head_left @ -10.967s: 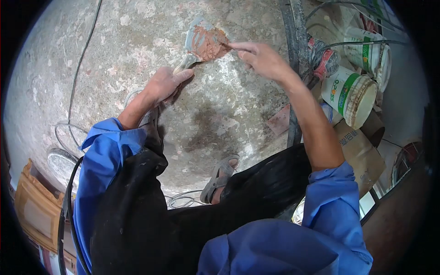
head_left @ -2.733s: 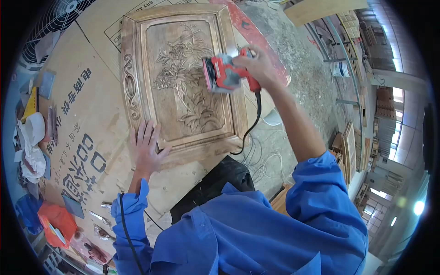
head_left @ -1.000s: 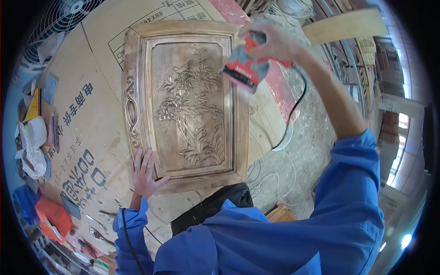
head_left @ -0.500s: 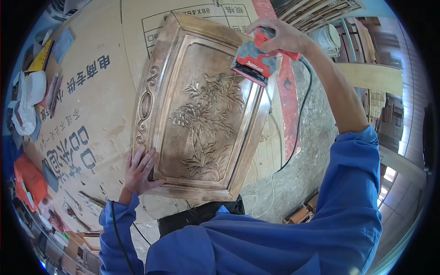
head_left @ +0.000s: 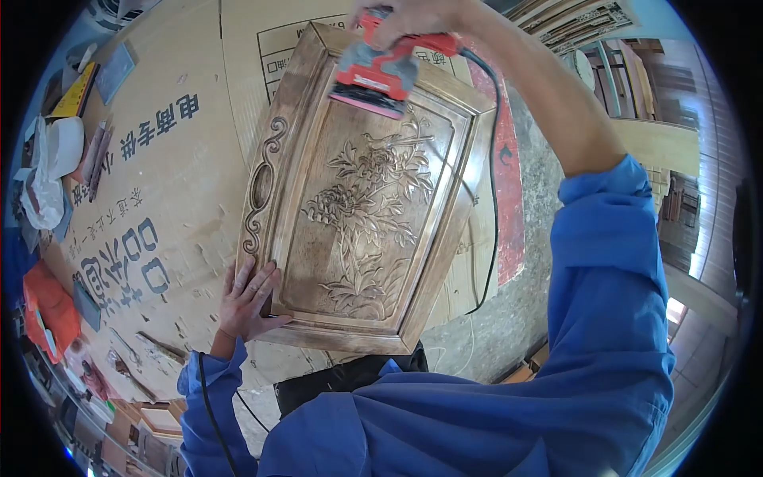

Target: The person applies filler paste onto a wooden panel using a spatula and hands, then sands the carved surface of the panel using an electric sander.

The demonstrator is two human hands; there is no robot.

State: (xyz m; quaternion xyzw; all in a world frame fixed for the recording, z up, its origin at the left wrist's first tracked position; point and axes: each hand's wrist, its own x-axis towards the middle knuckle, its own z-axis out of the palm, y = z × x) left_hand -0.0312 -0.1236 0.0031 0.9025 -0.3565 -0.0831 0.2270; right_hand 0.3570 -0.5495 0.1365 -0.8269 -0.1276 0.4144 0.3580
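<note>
A carved wooden panel (head_left: pixel 311 258) with raised flowers, leaves and a scroll border lies face up on the cardboard-covered table. My right hand (head_left: pixel 415 17) is wrapped round the red-and-grey electric sander (head_left: pixel 372 78), slightly smeared by motion. The sander is tilted over the panel's upper left part, its pad facing down; whether the pad touches the wood I cannot tell. At the panel's lower left corner, my left hand (head_left: pixel 248 302) rests flat with its fingers stretched out along the frame. From the sander's rear, a dark power cord (head_left: pixel 497 119) runs down the right side.
Printed cardboard (head_left: pixel 183 207) covers the table. A yellow-and-black item (head_left: pixel 75 91), a white plastic bag (head_left: pixel 44 203) and an orange-red cloth-like item (head_left: pixel 49 310) are along the left edge. A brush-like tool (head_left: pixel 127 370) lies lower left. Wooden boards (head_left: pixel 656 143) stand at right.
My right hand has carried the sander left and slightly upward, from the panel's upper right edge to its upper left part. The cord has shifted with it. My left hand stays at the corner.
</note>
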